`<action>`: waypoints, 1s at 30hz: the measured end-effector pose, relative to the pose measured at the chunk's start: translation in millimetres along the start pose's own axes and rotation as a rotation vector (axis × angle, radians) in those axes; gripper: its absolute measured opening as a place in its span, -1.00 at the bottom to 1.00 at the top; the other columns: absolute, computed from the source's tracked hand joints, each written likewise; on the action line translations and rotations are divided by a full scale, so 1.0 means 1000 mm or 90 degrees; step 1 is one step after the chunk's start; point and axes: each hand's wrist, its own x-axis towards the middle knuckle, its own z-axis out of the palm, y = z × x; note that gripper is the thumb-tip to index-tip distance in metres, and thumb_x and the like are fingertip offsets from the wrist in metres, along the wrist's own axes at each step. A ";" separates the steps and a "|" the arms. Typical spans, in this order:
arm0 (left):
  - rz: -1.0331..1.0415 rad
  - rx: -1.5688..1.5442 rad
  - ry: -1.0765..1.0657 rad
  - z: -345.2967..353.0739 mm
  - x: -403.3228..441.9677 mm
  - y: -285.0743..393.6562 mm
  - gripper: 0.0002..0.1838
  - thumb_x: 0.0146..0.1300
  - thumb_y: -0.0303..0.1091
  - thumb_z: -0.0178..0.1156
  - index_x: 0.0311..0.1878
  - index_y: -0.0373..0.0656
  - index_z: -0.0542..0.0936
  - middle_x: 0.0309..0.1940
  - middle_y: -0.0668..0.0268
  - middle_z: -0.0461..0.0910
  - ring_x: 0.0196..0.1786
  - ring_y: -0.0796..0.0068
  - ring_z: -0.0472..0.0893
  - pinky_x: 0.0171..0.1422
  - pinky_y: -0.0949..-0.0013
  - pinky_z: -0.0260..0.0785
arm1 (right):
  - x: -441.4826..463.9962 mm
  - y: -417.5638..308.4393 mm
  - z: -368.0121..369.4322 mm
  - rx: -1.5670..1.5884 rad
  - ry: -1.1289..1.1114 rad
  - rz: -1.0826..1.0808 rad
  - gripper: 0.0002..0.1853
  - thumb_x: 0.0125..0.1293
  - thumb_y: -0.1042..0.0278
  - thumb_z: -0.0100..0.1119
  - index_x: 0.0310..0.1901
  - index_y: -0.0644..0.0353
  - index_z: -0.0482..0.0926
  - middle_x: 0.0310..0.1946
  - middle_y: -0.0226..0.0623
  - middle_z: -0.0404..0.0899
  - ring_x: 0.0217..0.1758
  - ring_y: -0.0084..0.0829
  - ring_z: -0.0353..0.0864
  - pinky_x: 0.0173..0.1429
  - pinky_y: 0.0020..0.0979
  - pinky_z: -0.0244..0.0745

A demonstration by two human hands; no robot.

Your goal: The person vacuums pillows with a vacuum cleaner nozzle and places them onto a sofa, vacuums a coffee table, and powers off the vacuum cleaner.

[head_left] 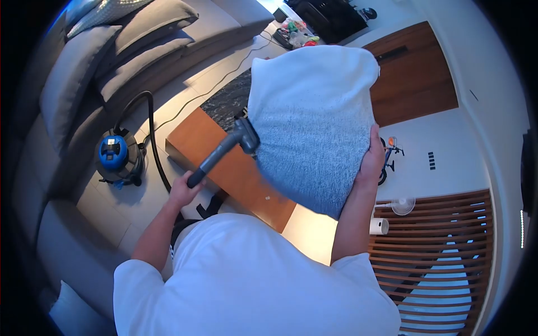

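Observation:
My left hand [185,189] is closed around the dark grey handle of a vacuum nozzle [221,150]. The nozzle's wide head is against the left edge of a cushion [314,123], which is white at the top and fades to textured blue-grey at the bottom. Along the cushion's right edge, my right hand [372,154] grips it and holds it up in front of me. Most of that hand's fingers are hidden behind the cushion.
A blue and black vacuum cleaner [114,154] with a black hose [152,129] stands on the tiled floor at left. Below the cushion is a wooden table [224,173]. A grey sofa [213,28] with pillows runs along the left; a slatted wooden railing [437,246] is at right.

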 end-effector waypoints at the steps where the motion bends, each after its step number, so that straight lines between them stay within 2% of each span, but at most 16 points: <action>1: -0.001 -0.003 -0.005 0.005 -0.004 -0.006 -0.67 0.13 -0.15 0.49 -0.23 -0.17 0.62 -0.52 0.17 0.59 -0.47 0.29 0.61 -0.27 0.24 0.46 | 0.006 -0.002 -0.012 -0.062 0.033 0.000 -0.44 0.58 0.00 0.00 0.17 0.47 0.53 0.04 -0.10 0.65 0.01 -0.35 0.67 0.11 -0.39 0.55; 4: -0.029 -0.017 0.071 -0.003 0.002 0.013 -0.68 0.13 -0.18 0.49 -0.23 -0.19 0.62 -0.53 0.18 0.57 -0.49 0.33 0.57 -0.28 0.27 0.45 | 0.021 -0.011 -0.025 -0.098 0.073 -0.017 -0.44 0.57 -0.01 0.02 0.17 0.47 0.54 0.05 -0.11 0.64 0.01 -0.38 0.66 0.11 -0.40 0.53; 6: 0.090 -0.142 0.103 -0.007 -0.009 0.062 -0.70 0.11 -0.22 0.50 -0.24 -0.19 0.62 -0.50 0.16 0.57 -0.46 0.35 0.58 -0.29 0.28 0.44 | 0.020 -0.009 -0.035 -0.093 0.095 -0.012 -0.44 0.56 -0.01 0.03 0.17 0.47 0.55 0.07 -0.13 0.64 0.00 -0.40 0.66 0.11 -0.41 0.52; 9: 0.410 -0.105 0.031 -0.011 -0.017 0.134 -0.68 -0.05 -0.32 0.52 -0.24 -0.17 0.64 -0.43 0.18 0.61 -0.37 0.22 0.65 -0.25 0.25 0.48 | 0.019 0.001 -0.031 -0.080 0.092 -0.017 -0.43 0.55 -0.01 0.04 0.18 0.47 0.55 0.08 -0.15 0.64 0.00 -0.40 0.66 0.11 -0.42 0.52; 11: 0.450 -0.088 0.000 0.000 -0.018 0.144 -0.67 -0.09 -0.33 0.53 -0.24 -0.17 0.63 -0.42 0.19 0.63 -0.36 0.17 0.66 -0.24 0.23 0.49 | 0.005 -0.013 -0.012 -0.202 0.156 -0.014 -0.45 0.55 0.01 0.05 0.18 0.45 0.55 0.07 -0.16 0.65 0.02 -0.37 0.67 0.11 -0.40 0.54; 13: 0.494 -0.050 -0.049 0.013 -0.012 0.113 -0.63 -0.16 -0.33 0.52 -0.25 -0.15 0.61 -0.40 0.19 0.64 -0.32 0.10 0.67 -0.23 0.18 0.50 | 0.000 -0.025 -0.014 -0.102 0.119 0.020 -0.47 0.55 0.03 0.06 0.18 0.44 0.55 0.07 -0.16 0.65 0.03 -0.35 0.67 0.12 -0.38 0.54; 15: 0.384 -0.022 0.027 0.030 -0.011 0.029 -0.65 -0.13 -0.29 0.52 -0.27 -0.13 0.60 -0.39 0.17 0.64 -0.31 0.06 0.67 -0.23 0.17 0.50 | 0.000 -0.033 -0.029 0.054 0.043 0.079 -0.51 0.54 0.08 0.07 0.18 0.42 0.55 0.06 -0.15 0.66 0.04 -0.32 0.67 0.13 -0.34 0.55; 16: 0.278 -0.016 0.015 0.028 -0.016 -0.005 -0.67 -0.06 -0.24 0.51 -0.29 -0.14 0.60 -0.41 0.15 0.64 -0.33 0.05 0.66 -0.24 0.17 0.49 | -0.003 -0.035 -0.028 0.055 0.049 0.074 -0.51 0.54 0.08 0.07 0.18 0.42 0.55 0.06 -0.15 0.66 0.04 -0.32 0.67 0.13 -0.34 0.55; 17: 0.169 -0.010 0.003 0.021 -0.018 -0.011 -0.69 0.01 -0.20 0.50 -0.32 -0.15 0.59 -0.42 0.13 0.63 -0.35 0.04 0.66 -0.25 0.18 0.49 | -0.006 -0.038 -0.022 0.069 0.038 0.065 -0.52 0.55 0.09 0.06 0.17 0.43 0.55 0.05 -0.14 0.66 0.04 -0.31 0.68 0.12 -0.33 0.56; 18: 0.172 -0.011 0.001 0.024 -0.016 -0.013 -0.69 0.01 -0.20 0.50 -0.32 -0.15 0.59 -0.42 0.13 0.63 -0.35 0.04 0.66 -0.25 0.18 0.49 | -0.010 -0.042 -0.019 0.083 0.025 0.057 -0.52 0.55 0.11 0.05 0.17 0.43 0.55 0.05 -0.13 0.66 0.04 -0.30 0.68 0.10 -0.33 0.57; 20: -0.022 -0.011 0.028 0.026 -0.010 -0.014 -0.67 0.14 -0.10 0.45 -0.31 -0.16 0.58 -0.49 0.12 0.60 -0.44 0.10 0.60 -0.30 0.22 0.44 | -0.012 -0.047 -0.013 0.053 0.038 0.062 -0.53 0.55 0.11 0.06 0.16 0.43 0.55 0.03 -0.12 0.67 0.03 -0.30 0.68 0.10 -0.32 0.58; 21: -0.050 -0.013 0.029 0.021 -0.002 0.002 -0.60 0.24 -0.02 0.38 -0.27 -0.20 0.56 -0.54 0.19 0.57 -0.50 0.27 0.54 -0.33 0.25 0.40 | -0.011 -0.047 -0.010 0.027 0.047 0.066 -0.53 0.55 0.11 0.06 0.16 0.43 0.55 0.02 -0.12 0.67 0.03 -0.30 0.68 0.10 -0.32 0.58; 22: -0.046 -0.011 0.031 0.020 0.010 0.012 -0.60 0.24 -0.02 0.38 -0.27 -0.20 0.56 -0.54 0.19 0.57 -0.50 0.27 0.54 -0.33 0.25 0.40 | -0.009 -0.047 -0.009 0.031 0.047 0.063 -0.53 0.55 0.11 0.06 0.16 0.43 0.55 0.02 -0.12 0.67 0.03 -0.30 0.68 0.10 -0.32 0.58; 24: -0.121 -0.178 0.065 0.021 0.037 0.034 -0.56 0.30 0.03 0.34 -0.22 -0.22 0.56 -0.49 0.27 0.61 -0.46 0.43 0.52 -0.31 0.30 0.38 | -0.002 -0.046 -0.014 0.086 -0.015 0.081 -0.52 0.54 0.09 0.06 0.17 0.42 0.55 0.02 -0.11 0.66 0.03 -0.31 0.68 0.12 -0.30 0.58; 26: -0.051 -0.259 0.060 0.022 0.064 0.056 -0.49 0.35 0.11 0.29 -0.18 -0.25 0.56 -0.39 0.31 0.64 -0.34 0.50 0.56 -0.23 0.33 0.41 | 0.002 -0.038 -0.013 0.079 -0.023 0.123 -0.52 0.55 0.08 0.06 0.17 0.41 0.55 0.03 -0.11 0.66 0.03 -0.31 0.68 0.14 -0.30 0.57; 30: -0.081 -0.356 -0.003 0.011 0.082 0.094 -0.47 0.35 0.14 0.29 -0.11 -0.24 0.55 -0.33 0.30 0.63 -0.26 0.50 0.58 -0.18 0.34 0.43 | -0.010 -0.005 0.033 -0.024 0.023 0.222 -0.53 0.57 0.08 0.01 0.16 0.40 0.55 0.05 -0.11 0.66 0.02 -0.33 0.67 0.17 -0.29 0.56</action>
